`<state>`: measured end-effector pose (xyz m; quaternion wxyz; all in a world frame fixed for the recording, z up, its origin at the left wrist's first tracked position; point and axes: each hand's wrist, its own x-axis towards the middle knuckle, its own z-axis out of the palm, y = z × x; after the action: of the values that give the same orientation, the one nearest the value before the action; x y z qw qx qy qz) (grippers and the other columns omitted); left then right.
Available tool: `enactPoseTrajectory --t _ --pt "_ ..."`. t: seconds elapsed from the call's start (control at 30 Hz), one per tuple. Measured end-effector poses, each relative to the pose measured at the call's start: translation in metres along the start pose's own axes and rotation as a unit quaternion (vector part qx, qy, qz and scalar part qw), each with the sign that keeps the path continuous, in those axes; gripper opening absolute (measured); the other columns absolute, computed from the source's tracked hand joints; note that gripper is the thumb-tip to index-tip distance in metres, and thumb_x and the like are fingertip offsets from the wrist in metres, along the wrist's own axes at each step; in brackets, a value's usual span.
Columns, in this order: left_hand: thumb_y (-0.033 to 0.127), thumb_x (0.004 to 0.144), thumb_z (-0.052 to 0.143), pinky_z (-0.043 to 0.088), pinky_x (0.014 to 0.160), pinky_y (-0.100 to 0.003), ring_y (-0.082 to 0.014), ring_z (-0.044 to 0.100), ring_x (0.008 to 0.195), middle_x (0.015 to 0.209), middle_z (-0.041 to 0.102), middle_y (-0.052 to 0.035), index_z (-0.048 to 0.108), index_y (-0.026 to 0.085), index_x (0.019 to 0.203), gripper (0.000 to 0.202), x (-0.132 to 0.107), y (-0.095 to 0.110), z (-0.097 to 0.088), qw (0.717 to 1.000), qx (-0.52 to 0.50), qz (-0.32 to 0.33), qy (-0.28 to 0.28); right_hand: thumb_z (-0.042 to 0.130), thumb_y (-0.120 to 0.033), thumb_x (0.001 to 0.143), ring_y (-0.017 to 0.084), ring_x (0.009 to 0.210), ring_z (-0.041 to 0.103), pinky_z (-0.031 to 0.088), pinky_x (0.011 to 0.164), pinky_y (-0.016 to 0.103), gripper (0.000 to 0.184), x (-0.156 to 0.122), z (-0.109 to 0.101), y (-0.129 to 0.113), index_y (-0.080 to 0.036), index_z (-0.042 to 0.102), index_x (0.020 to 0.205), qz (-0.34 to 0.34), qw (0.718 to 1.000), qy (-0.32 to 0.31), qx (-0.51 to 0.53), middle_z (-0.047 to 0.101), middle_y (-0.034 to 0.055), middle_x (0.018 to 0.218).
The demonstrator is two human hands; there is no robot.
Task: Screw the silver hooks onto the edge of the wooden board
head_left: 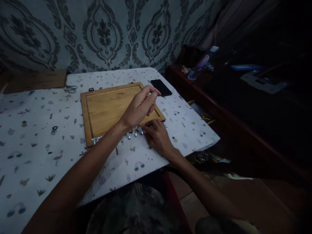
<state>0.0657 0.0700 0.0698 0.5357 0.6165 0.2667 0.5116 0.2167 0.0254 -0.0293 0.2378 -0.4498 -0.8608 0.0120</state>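
Note:
A framed wooden panel [109, 104] lies flat on the patterned white tablecloth. Along its near edge sit several small shiny metal fittings [134, 132], and a silver hinge-like plate [97, 140] is at its near left corner. Above the panel's right half is my left hand [142, 105], its thumb and fingers drawn together; whatever lies between them, if anything, is too small to make out. My right hand [159, 136] rests low at the near right edge, its thumb and forefinger at the rightmost metal fitting [139, 130]. The other right-hand fingers are curled and partly hidden.
A black phone [161, 87] lies beyond the panel's right corner. Small metal rings [70, 88] are near a cardboard piece [36, 81] at back left, and a dark clasp [54, 130] lies left. A plastic bottle [201, 65] leans on the dark wooden furniture at right.

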Motion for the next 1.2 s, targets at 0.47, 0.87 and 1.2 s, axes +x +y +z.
enactPoseTrajectory --t 0.47,0.87,1.2 --pt "0.019 0.101 0.047 0.029 0.046 -0.018 -0.0065 0.033 0.046 0.056 0.032 0.0096 0.047 0.022 0.09 0.011 0.0 0.0 0.01 0.992 0.025 0.012 0.121 0.053 -0.01 0.09 0.027 0.098 0.048 0.038 0.083 0.04 0.04 0.0 -0.004 -0.002 -0.022 0.071 0.124 -0.001 1.0 -0.016 -0.008 0.061 0.0126 0.107" --pt "0.032 0.097 0.051 0.015 0.038 -0.019 -0.0057 0.019 0.037 0.046 0.026 0.0125 0.052 0.022 0.091 0.012 0.011 -0.002 0.005 0.996 -0.046 -0.045 -0.056 0.056 -0.007 0.088 0.027 0.097 0.049 0.041 0.084 0.042 0.045 0.001 -0.003 -0.002 -0.024 0.07 0.127 -0.002 1.0 -0.011 -0.005 0.062 0.0126 0.105" --pt "0.035 0.099 0.055 0.03 0.045 -0.018 -0.0064 0.035 0.048 0.058 0.036 0.0083 0.046 0.021 0.084 0.021 0.004 -0.004 0.013 0.993 0.041 0.008 0.112 0.054 -0.006 0.088 0.027 0.097 0.05 0.039 0.083 0.041 0.044 0.001 -0.005 -0.003 -0.021 0.07 0.125 -0.008 1.0 -0.011 0.006 0.061 0.0137 0.106"
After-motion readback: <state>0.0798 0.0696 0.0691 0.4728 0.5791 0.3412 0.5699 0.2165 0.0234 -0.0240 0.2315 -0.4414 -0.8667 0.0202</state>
